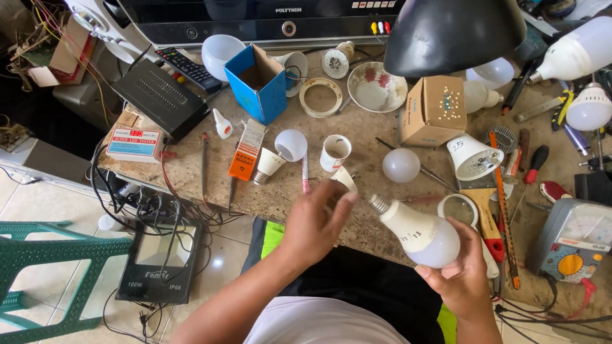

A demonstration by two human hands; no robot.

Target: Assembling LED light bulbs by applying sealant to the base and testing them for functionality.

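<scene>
From above the bench, the person's right hand (460,275) was wrapped around the round end of a white light bulb (421,234), fingers curled under the frosted dome and thumb along its side, the metal screw cap pointing up and to the left toward the other hand. The bulb hung just off the near edge of the workbench (357,137), over the person's lap. The left hand (317,220) hovered near the cap, fingers loosely bent and holding nothing that I could make out; it was close to the bulb but not touching it.

The bulb looked light, mostly a plastic shell. The dome seemed smooth and a bit slippery, and I judged it could pop or crack if squeezed hard, so the cupped hold around its widest part looked sensible. The stiffer places to take it would be the white body below the dome and the threaded cap, which gives a ridged purchase for twisting.

On the bench beyond lay loose parts: a separate white dome (401,165), a small white cup-shaped housing (335,153), another bulb on its side (280,153) and a pink pen (305,173). Farther off stood an open blue box (258,83) and a brown cardboard box (435,109). To the right sat a saw with a wooden handle (488,220) and a meter (572,245). A black lamp shade (452,32) hung over the far side.
</scene>
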